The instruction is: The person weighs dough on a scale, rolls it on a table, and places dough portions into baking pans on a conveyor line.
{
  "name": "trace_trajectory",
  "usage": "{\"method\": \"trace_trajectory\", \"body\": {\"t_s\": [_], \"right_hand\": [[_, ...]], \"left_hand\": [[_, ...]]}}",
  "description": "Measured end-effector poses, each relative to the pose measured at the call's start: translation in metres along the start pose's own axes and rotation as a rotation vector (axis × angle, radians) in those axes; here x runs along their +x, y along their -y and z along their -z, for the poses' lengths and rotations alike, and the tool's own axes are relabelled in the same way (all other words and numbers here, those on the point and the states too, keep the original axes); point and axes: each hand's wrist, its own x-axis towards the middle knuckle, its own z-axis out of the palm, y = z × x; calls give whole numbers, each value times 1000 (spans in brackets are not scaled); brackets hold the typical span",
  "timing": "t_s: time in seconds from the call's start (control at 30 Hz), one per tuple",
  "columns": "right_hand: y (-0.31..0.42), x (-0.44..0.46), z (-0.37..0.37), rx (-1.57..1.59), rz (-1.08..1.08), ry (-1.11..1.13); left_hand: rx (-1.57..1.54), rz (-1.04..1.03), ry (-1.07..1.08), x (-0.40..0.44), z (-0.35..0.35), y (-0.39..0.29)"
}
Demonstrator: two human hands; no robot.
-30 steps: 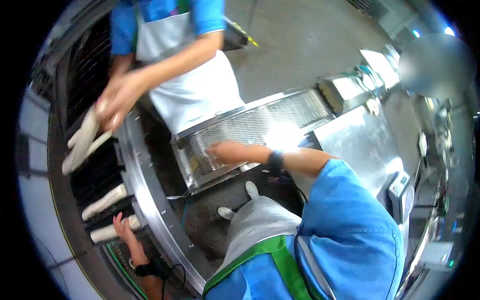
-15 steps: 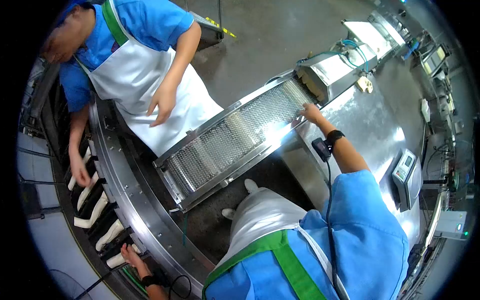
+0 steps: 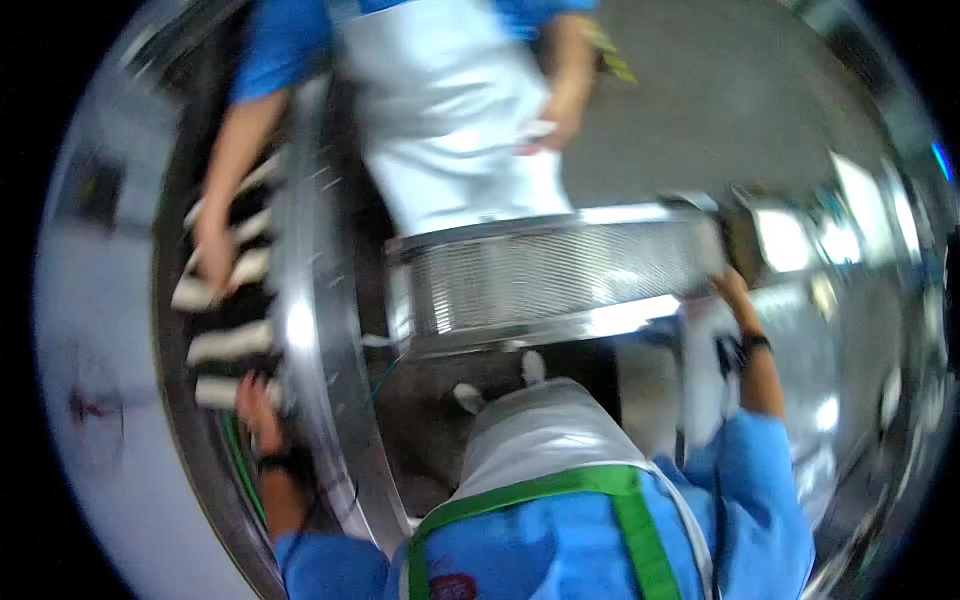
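My left hand [image 3: 262, 415] is at the dark slotted conveyor on the left, its fingers outstretched beside the end of a long, pale, dough-like piece [image 3: 216, 392]. Whether the fingertips touch that piece is blurred. Another pale piece [image 3: 230, 343] lies in the slot above it. Across the view, my right hand [image 3: 735, 292] is at the right end of the mesh conveyor belt [image 3: 560, 275], by its near metal rail. Motion smears its fingers, and anything between them is hidden.
A co-worker in a white apron [image 3: 450, 110] stands opposite, one hand [image 3: 213, 250] over the pale pieces higher up the line. A curved metal rail [image 3: 303, 325] runs between that line and the mesh belt. A steel table [image 3: 800, 345] stands at the right.
The view has swung, so the mesh belt now lies nearly level. My left hand stays by the lowest pale piece, my right at the belt's right end. The co-worker's hand remains over the line.
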Motion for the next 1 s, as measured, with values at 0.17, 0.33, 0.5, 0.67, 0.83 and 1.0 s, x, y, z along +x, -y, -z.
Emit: {"method": "trace_trajectory", "body": {"t_s": [0.17,0.33,0.5,0.67,0.83,1.0], "right_hand": [[-50,9,4,739,-565,123],[-66,28,-1,344,-487,32],[-6,17,11,394,-235,-221],[-34,25,7,300,-524,24],[-17,19,13,403,-389,-114],[-45,30,-13,513,-601,-55]], "left_hand": [[546,42,-168,18,1,55],[824,156,-182,7,-12,5],[821,191,-182,5,-12,-14],[798,127,-149,3,-10,0],[1065,82,-16,-7,-7,-13],[1146,193,64,-13,-4,-29]]}}
